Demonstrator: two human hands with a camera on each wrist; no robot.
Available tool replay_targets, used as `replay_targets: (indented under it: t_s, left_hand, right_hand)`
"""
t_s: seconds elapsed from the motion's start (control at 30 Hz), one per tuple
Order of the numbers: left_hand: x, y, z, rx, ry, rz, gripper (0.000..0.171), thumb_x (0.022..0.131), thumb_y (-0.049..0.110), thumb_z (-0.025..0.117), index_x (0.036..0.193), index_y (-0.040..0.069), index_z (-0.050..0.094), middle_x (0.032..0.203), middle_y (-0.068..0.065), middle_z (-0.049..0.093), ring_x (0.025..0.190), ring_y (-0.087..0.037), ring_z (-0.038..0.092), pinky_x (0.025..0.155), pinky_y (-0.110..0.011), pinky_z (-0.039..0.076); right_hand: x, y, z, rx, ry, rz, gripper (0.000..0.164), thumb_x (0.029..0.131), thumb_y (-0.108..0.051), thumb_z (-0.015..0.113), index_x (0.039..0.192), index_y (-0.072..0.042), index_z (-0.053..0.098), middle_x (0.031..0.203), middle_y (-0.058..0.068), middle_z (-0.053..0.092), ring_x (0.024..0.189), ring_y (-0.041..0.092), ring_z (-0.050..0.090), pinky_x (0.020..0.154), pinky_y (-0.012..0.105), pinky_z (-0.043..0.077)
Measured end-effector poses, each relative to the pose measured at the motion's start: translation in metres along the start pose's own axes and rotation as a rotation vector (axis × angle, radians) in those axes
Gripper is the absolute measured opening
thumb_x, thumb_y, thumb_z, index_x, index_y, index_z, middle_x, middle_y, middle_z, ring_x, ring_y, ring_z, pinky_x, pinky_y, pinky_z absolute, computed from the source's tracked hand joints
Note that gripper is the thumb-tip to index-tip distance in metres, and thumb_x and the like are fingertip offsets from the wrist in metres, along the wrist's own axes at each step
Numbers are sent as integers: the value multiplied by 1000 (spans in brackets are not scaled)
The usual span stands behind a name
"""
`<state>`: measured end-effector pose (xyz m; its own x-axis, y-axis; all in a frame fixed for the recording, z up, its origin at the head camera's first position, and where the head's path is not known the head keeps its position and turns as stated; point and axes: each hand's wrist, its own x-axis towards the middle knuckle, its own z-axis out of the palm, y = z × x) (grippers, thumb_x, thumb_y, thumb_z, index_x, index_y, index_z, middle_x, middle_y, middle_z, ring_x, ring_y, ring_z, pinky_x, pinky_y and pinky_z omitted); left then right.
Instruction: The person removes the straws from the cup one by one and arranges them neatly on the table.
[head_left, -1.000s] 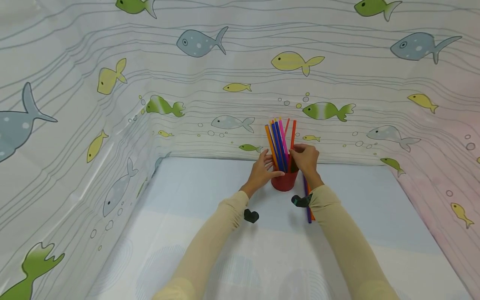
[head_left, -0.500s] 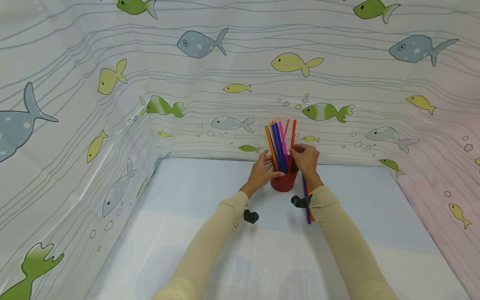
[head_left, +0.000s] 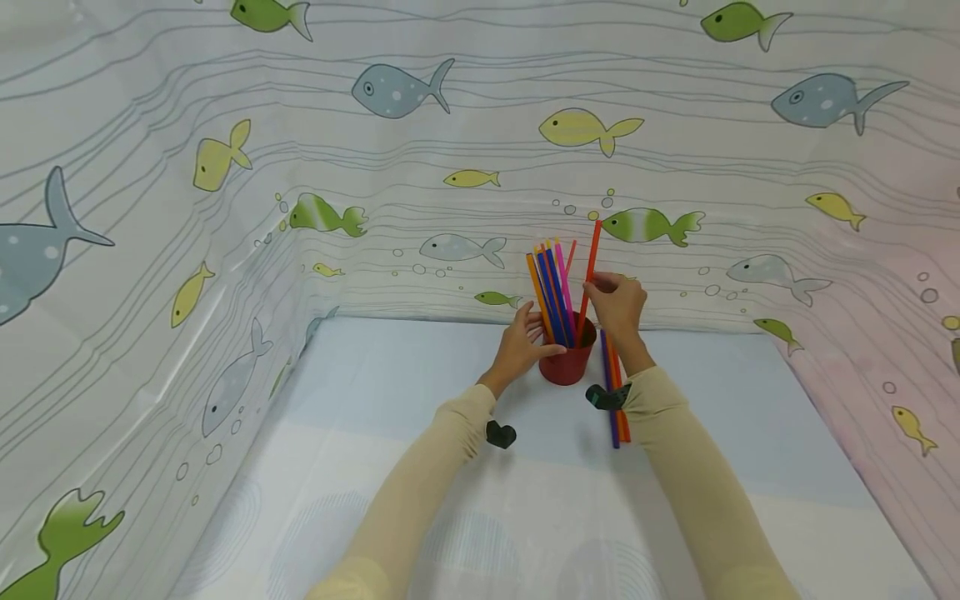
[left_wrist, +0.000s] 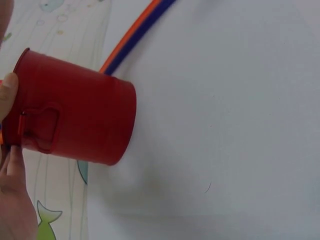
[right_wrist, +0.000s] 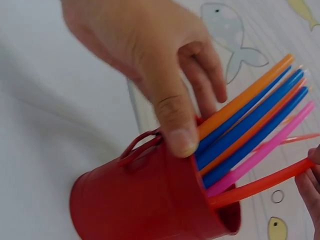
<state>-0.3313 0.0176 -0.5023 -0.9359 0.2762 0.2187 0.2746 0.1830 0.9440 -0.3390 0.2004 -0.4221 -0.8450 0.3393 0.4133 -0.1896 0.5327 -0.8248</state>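
Note:
A small red metal bucket (head_left: 566, 367) stands upright near the back wall, with several colourful plastic straws (head_left: 551, 296) leaning inside it. In the right wrist view, blue, orange and pink straws (right_wrist: 265, 150) fan out over the rim. My left hand (head_left: 519, 348) steadies the bucket from its left side, thumb on the rim and fingers behind it. Above the rim, my right hand (head_left: 618, 308) pinches a red-orange straw (head_left: 594, 250) between thumb and fingertips; its lower end is still within the bucket's mouth. A folding wire handle (left_wrist: 42, 127) shows on the bucket's side.
Purple and orange straws (head_left: 611, 400) lie on the pale table (head_left: 525, 500) right of the bucket, partly under the right wrist. A fish-patterned sheet (head_left: 420, 192) rises behind and on both sides. Black wrist cameras (head_left: 500, 433) sit at both cuffs.
My right hand has lifted slightly, and the red-orange straw has risen with it and tilted right. The left hand has kept its place at the bucket.

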Motion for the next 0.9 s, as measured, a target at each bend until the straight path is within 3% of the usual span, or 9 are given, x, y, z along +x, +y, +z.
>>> replay_targets:
  t_s: [0.23,0.7,0.9]
  left_hand:
    - [0,0,0,-5,3,-22,103,76,17,86,155,13,20,136,-7,53,128,-17,51,100,-26,46]
    - [1,2,-2,-10,-12,-11,103,76,14,85,154,5,18,137,-10,53,129,-20,50,102,-27,45]
    - [0,2,-1,-11,-15,-7,104,76,15,86,154,4,18,136,-12,53,129,-21,50,102,-30,45]
  right_hand:
    - [11,-16,-11,51,54,-20,29,86,-22,76,107,-3,75,97,12,74,88,23,70,77,32,58]
    - [31,-40,-41,81,107,16,30,87,-23,74,111,-5,74,100,10,73,89,18,69,73,21,55]
    - [30,-37,-53,73,109,47,29,89,-20,72,114,-6,73,104,11,72,91,17,68,76,22,55]
